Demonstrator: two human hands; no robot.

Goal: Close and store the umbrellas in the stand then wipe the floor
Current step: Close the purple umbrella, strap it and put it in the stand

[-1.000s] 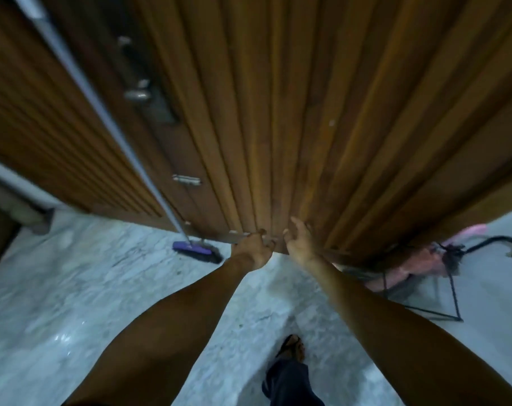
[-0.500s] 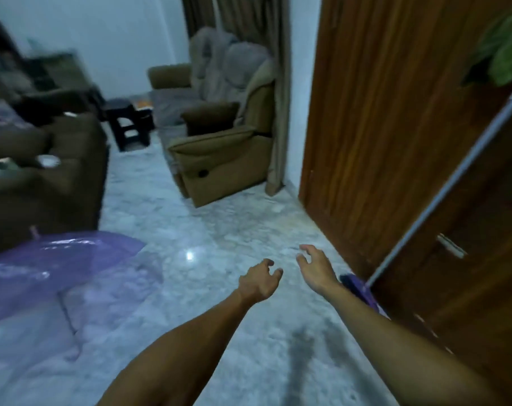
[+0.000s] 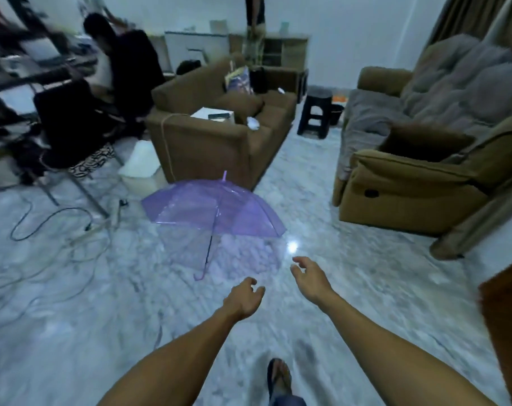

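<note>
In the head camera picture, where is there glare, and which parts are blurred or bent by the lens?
Head view: dim, bluish light; one bright glare spot on the marble floor beside the open purple umbrella; motion blur smears the left edge and the cables; the wide lens bends the recliner outward.

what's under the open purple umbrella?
Through the clear purple umbrella canopy: its dark shaft, curved handle and bare marble floor. Nothing else shows under it. The floor behind its far edge is hidden.
</note>
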